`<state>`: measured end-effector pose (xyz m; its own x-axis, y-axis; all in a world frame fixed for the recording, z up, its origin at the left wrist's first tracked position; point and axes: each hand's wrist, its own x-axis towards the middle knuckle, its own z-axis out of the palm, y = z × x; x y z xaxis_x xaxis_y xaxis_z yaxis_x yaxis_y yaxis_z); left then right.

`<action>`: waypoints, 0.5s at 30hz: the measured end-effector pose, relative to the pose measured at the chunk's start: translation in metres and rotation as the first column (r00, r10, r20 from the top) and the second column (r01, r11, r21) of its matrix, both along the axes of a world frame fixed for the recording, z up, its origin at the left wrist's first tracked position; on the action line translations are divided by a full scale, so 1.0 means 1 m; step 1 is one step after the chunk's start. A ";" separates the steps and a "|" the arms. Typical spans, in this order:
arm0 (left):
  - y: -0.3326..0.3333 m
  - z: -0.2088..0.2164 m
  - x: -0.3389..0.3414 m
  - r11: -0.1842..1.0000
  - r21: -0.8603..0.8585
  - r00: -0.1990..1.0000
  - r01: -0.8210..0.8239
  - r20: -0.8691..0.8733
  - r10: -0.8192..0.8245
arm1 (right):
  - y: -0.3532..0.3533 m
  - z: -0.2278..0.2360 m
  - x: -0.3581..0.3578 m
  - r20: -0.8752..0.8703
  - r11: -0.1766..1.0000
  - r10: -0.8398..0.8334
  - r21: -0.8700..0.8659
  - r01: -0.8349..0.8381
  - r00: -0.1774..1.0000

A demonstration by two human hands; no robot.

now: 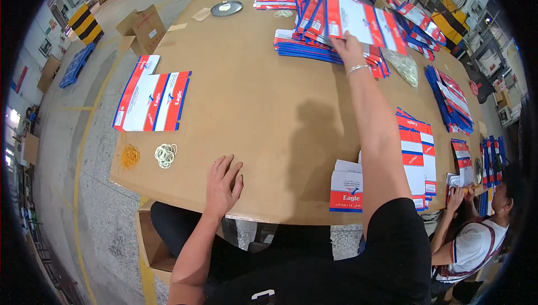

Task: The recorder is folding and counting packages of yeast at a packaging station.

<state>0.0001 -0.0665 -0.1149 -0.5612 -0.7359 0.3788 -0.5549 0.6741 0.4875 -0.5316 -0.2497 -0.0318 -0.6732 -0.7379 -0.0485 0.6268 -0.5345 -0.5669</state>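
My right hand [348, 48], at the end of an outstretched arm, grips the lower edge of a flat carton blank [357, 24] in red, white and blue. That blank is raised over a stack of similar blanks [305, 47] at the far side of the table. Palm down near the front edge, my left hand [224, 186] rests with its fingers apart and nothing in them. To its left lie a coil of white rubber bands [165, 156] and a heap of orange rubber bands [130, 156]. Beyond these, another flat carton blank [151, 101] lies at the table's left edge.
More carton piles lie on the brown-covered table [241, 92], at front right [414, 159] and far right [451, 100]. A clear bag [404, 68] is beside the far stack, a round dish [226, 8] at far left. A co-worker [476, 238] handles cartons at the right.
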 end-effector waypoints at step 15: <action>0.013 -0.002 -0.027 0.973 0.211 0.976 0.089 -0.216 -0.043 | 0.449 -0.024 -0.083 -0.573 -0.030 0.809 0.185 0.982 0.133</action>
